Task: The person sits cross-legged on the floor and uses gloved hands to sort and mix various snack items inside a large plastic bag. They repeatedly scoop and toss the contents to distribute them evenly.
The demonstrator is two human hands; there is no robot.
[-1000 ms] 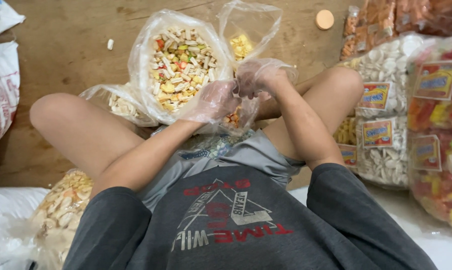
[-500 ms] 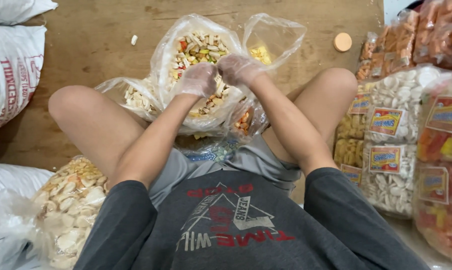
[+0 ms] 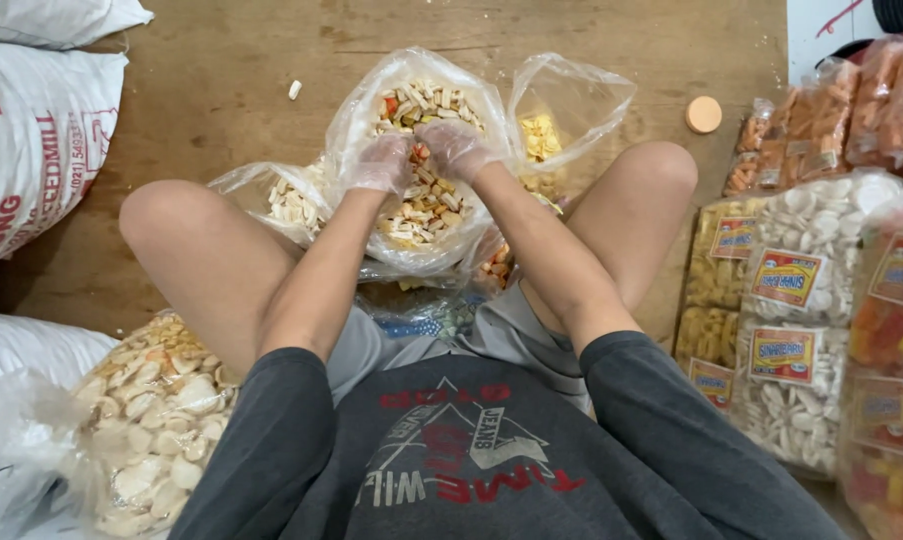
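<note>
I sit on a wooden floor with a clear plastic bag of mixed crackers (image 3: 426, 215) between my knees. Both my hands wear thin clear plastic gloves and reach into the open mouth of that bag. My left hand (image 3: 379, 164) is curled over the crackers at the bag's left side. My right hand (image 3: 454, 148) rests just beside it, fingers bent down among the white, tan and orange pieces. I cannot tell whether either hand holds any crackers.
Smaller open bags hold white crackers (image 3: 289, 203) on the left and yellow ones (image 3: 543, 136) on the right. Sealed, labelled snack packs (image 3: 801, 330) stack at the right. White sacks (image 3: 31, 140) lie at the left, a cracker bag (image 3: 156, 420) lies near my left hip, and an orange lid (image 3: 703, 114) is on the floor.
Both hands have moved from the near rim of the mixed bag forward into its mouth. The view has shifted, so the bags now sit lower in the picture.
</note>
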